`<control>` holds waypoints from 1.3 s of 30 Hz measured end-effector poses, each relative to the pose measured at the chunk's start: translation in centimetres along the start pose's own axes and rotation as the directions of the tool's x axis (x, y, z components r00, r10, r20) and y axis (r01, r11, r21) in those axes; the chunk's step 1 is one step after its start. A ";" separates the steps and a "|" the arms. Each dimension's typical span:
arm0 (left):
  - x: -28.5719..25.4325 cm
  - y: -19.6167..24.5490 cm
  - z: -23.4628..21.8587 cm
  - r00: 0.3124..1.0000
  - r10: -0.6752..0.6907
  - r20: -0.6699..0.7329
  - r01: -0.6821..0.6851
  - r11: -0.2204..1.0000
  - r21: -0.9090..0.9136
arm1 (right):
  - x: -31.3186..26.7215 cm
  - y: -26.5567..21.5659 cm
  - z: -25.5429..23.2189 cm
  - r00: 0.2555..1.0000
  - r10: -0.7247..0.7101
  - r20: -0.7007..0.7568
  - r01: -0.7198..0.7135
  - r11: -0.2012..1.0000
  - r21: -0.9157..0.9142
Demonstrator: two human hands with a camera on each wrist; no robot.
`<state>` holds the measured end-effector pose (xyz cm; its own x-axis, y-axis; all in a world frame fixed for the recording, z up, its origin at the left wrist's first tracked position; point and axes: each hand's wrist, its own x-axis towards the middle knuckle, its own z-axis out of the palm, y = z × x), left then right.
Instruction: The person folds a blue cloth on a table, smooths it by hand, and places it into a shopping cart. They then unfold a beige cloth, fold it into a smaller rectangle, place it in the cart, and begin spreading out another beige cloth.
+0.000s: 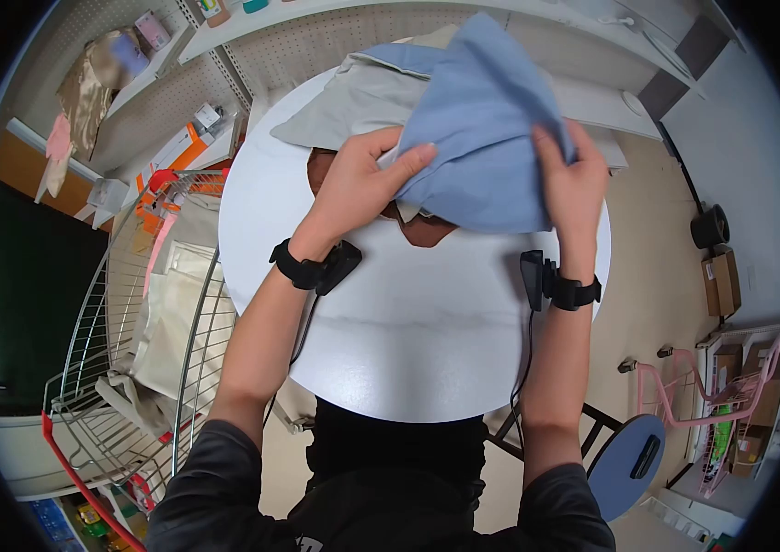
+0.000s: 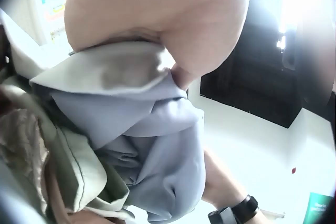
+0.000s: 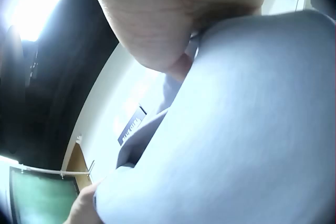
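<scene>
A light blue cloth (image 1: 487, 129) with a pale underside is held up over the far half of a round white table (image 1: 390, 340). My left hand (image 1: 362, 184) pinches its left edge, thumb on top. On the opposite edge, my right hand (image 1: 576, 189) grips the fabric between thumb and fingers. The left wrist view shows the blue cloth (image 2: 163, 145) hanging in folds below that hand. In the right wrist view the cloth (image 3: 236, 129) fills much of the picture. Behind it lies a light grey fabric piece (image 1: 353, 101), and brown material (image 1: 427, 232) shows underneath.
A wire shopping cart (image 1: 192, 340) with cream fabric bags stands against the table's left side. Shelving (image 1: 316, 41) runs along the back. To the lower right are a blue round stool (image 1: 625, 469) and a pink cart (image 1: 703, 396). Cables trail from both wrist cameras.
</scene>
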<state>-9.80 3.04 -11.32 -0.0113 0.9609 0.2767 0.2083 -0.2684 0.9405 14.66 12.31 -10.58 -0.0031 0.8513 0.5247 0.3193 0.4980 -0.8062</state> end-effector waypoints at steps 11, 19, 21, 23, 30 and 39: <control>-1.1 -2.2 0.9 0.867 -0.093 0.490 -0.194 0.842 0.503 | -1.2 0.4 2.5 0.963 -0.080 0.256 0.116 0.985 -0.127; -1.2 -1.3 0.6 0.803 -0.199 0.561 -0.175 0.822 0.542 | -3.0 -0.8 4.6 0.814 -0.407 0.414 0.516 0.833 -0.197; -0.8 -0.2 -0.1 0.793 -0.245 0.558 -0.134 0.824 0.551 | -2.9 -0.6 4.6 0.809 -0.347 0.475 0.487 0.848 -0.210; -0.4 0.2 -0.9 0.854 -0.194 0.484 -0.040 0.901 0.431 | -3.1 -0.2 4.6 0.812 -0.324 0.485 0.466 0.861 -0.206; 8.9 2.4 -6.8 0.987 0.140 0.085 -0.163 0.783 0.600 | -2.9 2.6 5.4 0.852 -0.367 0.373 0.459 0.867 -0.196; 14.3 -2.2 -1.3 0.825 0.309 0.473 -0.559 0.333 0.759 | -2.9 2.3 5.2 0.868 -0.368 0.332 0.458 0.853 -0.251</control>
<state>-11.66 17.26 -9.18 0.5174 0.7425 0.4255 0.8179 -0.5753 0.0092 10.43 11.87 -15.39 -0.4348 0.6107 0.6618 0.5088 0.7729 -0.3791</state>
